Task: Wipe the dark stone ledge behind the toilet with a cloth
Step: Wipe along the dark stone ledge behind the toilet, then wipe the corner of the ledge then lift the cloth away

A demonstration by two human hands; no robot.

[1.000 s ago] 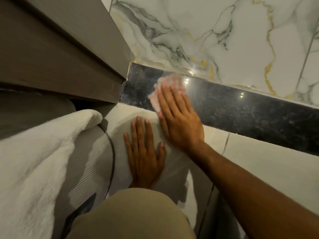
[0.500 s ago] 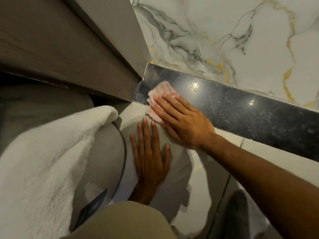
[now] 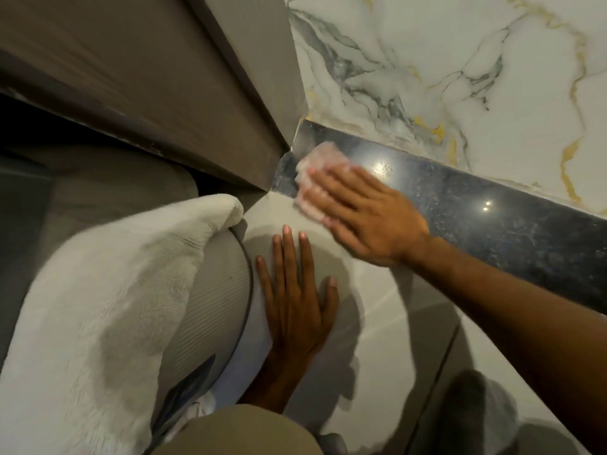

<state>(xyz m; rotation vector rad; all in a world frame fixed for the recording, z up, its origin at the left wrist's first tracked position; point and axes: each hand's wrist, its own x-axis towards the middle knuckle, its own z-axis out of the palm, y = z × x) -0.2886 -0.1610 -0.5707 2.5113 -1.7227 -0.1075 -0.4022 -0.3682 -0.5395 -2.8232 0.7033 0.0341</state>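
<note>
— Two hands are in the picture. The right hand point(image 3: 368, 215) lies flat, fingers stretched out and together, pressing a pale pink cloth point(image 3: 317, 165) onto the dark ledge point(image 3: 476, 208). It pins the cloth under the fingers rather than closing around it.

— Where on the ledge?

— At its far left end, just above the middle of the frame, close to the corner where the ledge meets the brown panel point(image 3: 164, 87) that fills the upper left. The cloth pokes out past the fingertips, and its lower edge hangs over the front of the ledge onto the pale tile point(image 3: 377, 339) below. It is blurred.

— And the other hand?

— The left hand point(image 3: 295, 307) is open and holds nothing. It rests palm down, fingers spread a little, on the pale tile in the centre of the frame, below the right hand and not touching it.

— Any bins, baskets, anything holding something?

— I cannot make out any container. A thick white towel point(image 3: 98, 307) fills the lower left, draped over a ribbed grey rounded thing point(image 3: 213, 310) that I cannot identify. White marble with grey and gold veins point(image 3: 460, 77) rises behind the ledge in the upper right, and small lights glint on the dark stone.
</note>
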